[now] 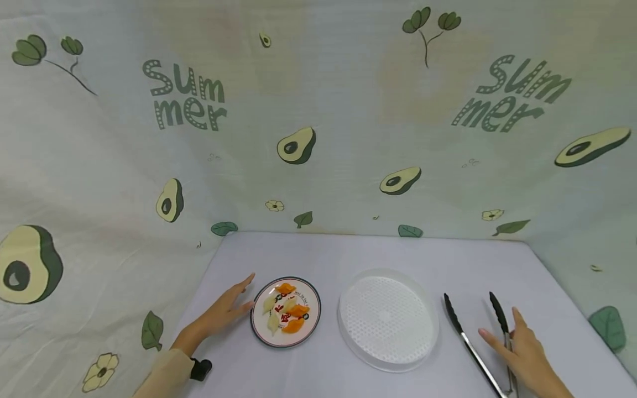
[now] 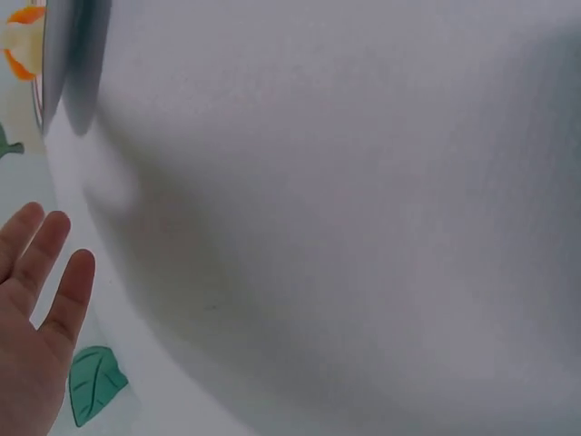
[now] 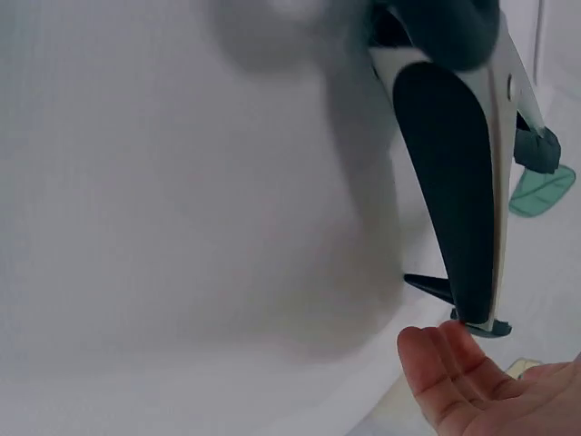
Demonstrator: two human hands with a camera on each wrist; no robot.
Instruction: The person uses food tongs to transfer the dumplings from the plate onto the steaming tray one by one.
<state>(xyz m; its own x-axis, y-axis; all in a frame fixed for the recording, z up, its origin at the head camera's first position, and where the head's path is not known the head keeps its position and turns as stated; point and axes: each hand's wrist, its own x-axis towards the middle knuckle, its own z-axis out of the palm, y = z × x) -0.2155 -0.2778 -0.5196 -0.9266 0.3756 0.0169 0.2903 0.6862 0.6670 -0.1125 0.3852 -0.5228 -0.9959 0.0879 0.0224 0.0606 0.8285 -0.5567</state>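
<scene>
A small round plate (image 1: 313,298) with a dark rim holds several orange pieces (image 1: 293,325) and pale pieces (image 1: 273,323), shaped like little dumplings. Beside its left edge is my left hand (image 1: 224,310), fingers extended and thumb at the rim; whether it touches is unclear. At the right lie tongs (image 1: 479,359) with black tips, their arms spread apart. My right hand (image 1: 527,354) is over the right arm of the tongs, thumb and fingers stretched out. In the right wrist view, fingertips (image 3: 422,359) reach the end of the tongs' dark-panelled arm (image 3: 445,182).
Between plate and tongs stands a round white tray (image 1: 388,320) with a perforated-looking base. All of it is on a white table (image 1: 283,249). A cloth (image 1: 343,105) printed with avocados hangs behind and at the sides.
</scene>
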